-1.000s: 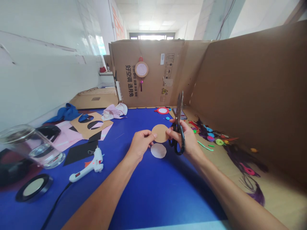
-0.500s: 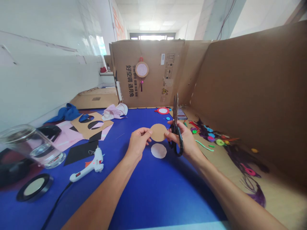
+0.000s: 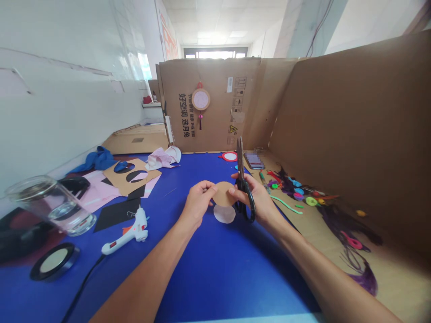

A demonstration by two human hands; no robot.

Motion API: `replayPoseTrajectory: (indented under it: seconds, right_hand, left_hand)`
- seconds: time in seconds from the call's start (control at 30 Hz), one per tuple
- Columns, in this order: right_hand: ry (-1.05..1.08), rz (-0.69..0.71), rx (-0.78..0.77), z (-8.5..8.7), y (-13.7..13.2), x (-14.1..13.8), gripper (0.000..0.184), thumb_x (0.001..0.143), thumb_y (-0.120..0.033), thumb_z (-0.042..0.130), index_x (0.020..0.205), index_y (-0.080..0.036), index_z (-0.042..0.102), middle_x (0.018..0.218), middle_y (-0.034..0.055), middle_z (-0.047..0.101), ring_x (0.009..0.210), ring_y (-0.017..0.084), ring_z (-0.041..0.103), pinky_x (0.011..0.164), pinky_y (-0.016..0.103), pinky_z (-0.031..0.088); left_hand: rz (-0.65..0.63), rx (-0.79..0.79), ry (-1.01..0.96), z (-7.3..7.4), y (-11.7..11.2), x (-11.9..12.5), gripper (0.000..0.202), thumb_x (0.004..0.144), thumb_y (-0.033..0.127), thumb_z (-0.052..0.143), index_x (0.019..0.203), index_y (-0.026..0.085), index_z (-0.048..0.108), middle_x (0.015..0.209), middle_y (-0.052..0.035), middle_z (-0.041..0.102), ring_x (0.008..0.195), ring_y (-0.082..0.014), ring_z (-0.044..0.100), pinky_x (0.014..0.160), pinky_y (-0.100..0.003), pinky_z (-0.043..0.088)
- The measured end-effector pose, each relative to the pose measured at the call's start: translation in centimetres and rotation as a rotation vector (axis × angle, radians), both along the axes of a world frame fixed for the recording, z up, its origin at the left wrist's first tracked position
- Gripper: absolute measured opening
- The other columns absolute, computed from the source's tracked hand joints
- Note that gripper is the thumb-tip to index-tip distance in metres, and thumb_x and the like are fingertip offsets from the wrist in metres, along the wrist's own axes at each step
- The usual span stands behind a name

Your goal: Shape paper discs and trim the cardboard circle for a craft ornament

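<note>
The hands meet over the middle of the counter (image 3: 215, 269). The left hand (image 3: 198, 199) pinches the left edge of a cardboard disc (image 3: 222, 194) between thumb and fingertips. The right hand (image 3: 257, 202) is closed through the loops of black-handled scissors (image 3: 242, 181) while its fingertips steady the disc's right edge. The blades stand shut and upright beside the disc, pointing away from the body. That probably keeps the tips clear of both hands and leaves the fingers free to grip.

The disc is flat, matte brown card, round with a cleanly cut rim, held just above the counter and tilted toward the camera. Directly below it a paler, thin paper circle (image 3: 224, 214) of similar size lies flat on the smooth blue surface.

Left of the disc lie a white hot-glue gun (image 3: 126, 235) with its cord, a clear glass jar (image 3: 50, 206) on its side and a black tape roll (image 3: 54, 261). Further left is a brown card sheet (image 3: 129, 175) with curved holes cut out. Right of the disc, fuzzy bright trims (image 3: 299, 195) are scattered before a plain corrugated cardboard wall (image 3: 353, 134).
</note>
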State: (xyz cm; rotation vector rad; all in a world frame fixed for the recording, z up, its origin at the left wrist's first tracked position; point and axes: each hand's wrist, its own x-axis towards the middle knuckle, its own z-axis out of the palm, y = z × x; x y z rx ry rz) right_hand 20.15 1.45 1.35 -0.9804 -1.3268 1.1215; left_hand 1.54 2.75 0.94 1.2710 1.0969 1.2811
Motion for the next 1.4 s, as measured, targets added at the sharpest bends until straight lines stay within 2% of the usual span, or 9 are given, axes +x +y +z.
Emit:
replayPoseTrajectory:
  seconds: [0.17,0.3,0.77,1.13,1.27,1.4]
  right_hand:
    - [0.003,0.03,-0.004,-0.4,0.3,0.1,0.06,0.065,-0.04,0.091,0.116,-0.024,0.063,0.081,-0.0036,0.057,0.069,0.014,0.05,0.065,0.029,0.042]
    - [0.0,0.031,0.002,-0.6,0.4,0.0,0.059,0.066,-0.039,0.09,0.116,-0.024,0.063,0.079,-0.0039,0.056,0.069,0.014,0.049,0.064,0.029,0.04]
    - [-0.013,0.07,0.018,-0.7,0.4,0.0,0.054,0.069,-0.032,0.087,0.116,-0.023,0.062,0.077,-0.0052,0.057,0.067,0.014,0.049,0.064,0.028,0.041]
    - [0.004,0.086,0.042,-1.1,0.4,0.1,0.054,0.071,-0.029,0.085,0.12,-0.024,0.062,0.078,-0.005,0.056,0.068,0.013,0.05,0.065,0.028,0.042]
    - [0.009,0.065,0.033,-0.6,0.2,-0.1,0.055,0.069,-0.03,0.086,0.118,-0.023,0.063,0.077,-0.0051,0.056,0.067,0.013,0.05,0.064,0.027,0.042]
    - [0.015,0.034,0.013,-0.3,0.2,-0.1,0.057,0.067,-0.035,0.088,0.117,-0.023,0.063,0.078,-0.0046,0.056,0.068,0.014,0.051,0.064,0.028,0.043]
  left_hand:
    - [-0.1,-0.037,0.03,-0.1,-0.6,0.6,0.024,0.074,0.042,0.073,0.081,0.019,0.068,0.074,-0.0001,0.062,0.065,-0.0128,0.053,0.056,-0.025,0.041]
    - [-0.142,-0.059,0.08,0.1,-1.0,0.8,0.023,0.073,0.04,0.072,0.074,0.018,0.067,0.072,-0.0008,0.063,0.065,-0.0129,0.053,0.056,-0.025,0.038]
    - [0.006,-0.001,-0.011,0.4,-0.5,0.5,0.018,0.07,0.035,0.077,0.075,0.018,0.072,0.071,-0.0005,0.065,0.063,-0.0124,0.053,0.054,-0.024,0.039]
    - [0.013,0.023,-0.013,0.3,-0.6,0.3,0.019,0.073,0.038,0.075,0.072,0.019,0.071,0.071,0.0006,0.063,0.064,-0.0121,0.053,0.054,-0.023,0.038]
    - [0.024,-0.008,-0.027,0.3,-0.5,0.2,0.024,0.077,0.043,0.072,0.08,0.02,0.073,0.076,-0.0003,0.065,0.065,-0.0127,0.055,0.053,-0.022,0.039]
    - [-0.059,-0.054,-0.005,0.4,-0.7,0.5,0.029,0.074,0.046,0.076,0.084,0.019,0.073,0.078,-0.0019,0.067,0.066,-0.0135,0.057,0.054,-0.023,0.04]
